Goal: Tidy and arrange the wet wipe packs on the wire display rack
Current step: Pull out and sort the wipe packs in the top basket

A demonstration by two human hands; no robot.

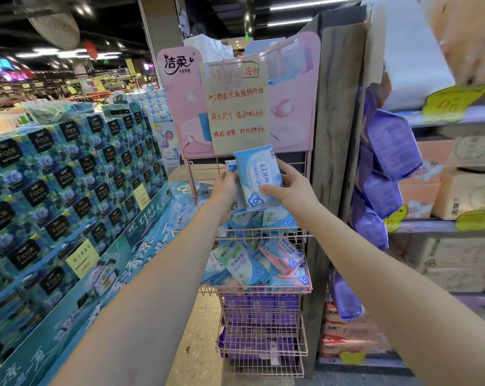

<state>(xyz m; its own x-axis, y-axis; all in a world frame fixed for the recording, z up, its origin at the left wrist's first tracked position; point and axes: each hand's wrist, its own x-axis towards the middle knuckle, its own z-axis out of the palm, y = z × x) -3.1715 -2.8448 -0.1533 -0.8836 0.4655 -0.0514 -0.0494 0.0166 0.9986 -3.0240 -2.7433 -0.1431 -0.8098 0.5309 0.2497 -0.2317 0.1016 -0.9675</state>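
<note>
A pink wire display rack (302, 246) stands ahead with several tiers. I hold a blue and white wet wipe pack (259, 174) upright above the top basket. My right hand (293, 188) grips its right edge with the thumb on the front. My left hand (226, 190) grips its left side together with a second pack (230, 166) that peeks out behind. Loose blue, green and pink wet wipe packs (252, 263) lie jumbled in the second basket. More packs (274, 217) sit in the top basket below my hands.
Purple packs (259, 307) fill the lower baskets. A pink sign with a handwritten card (237, 112) rises behind the rack. Stacked blue tissue boxes (68, 176) stand at left. A grey post (333, 135) and shelves with purple and orange packs (389, 151) are at right.
</note>
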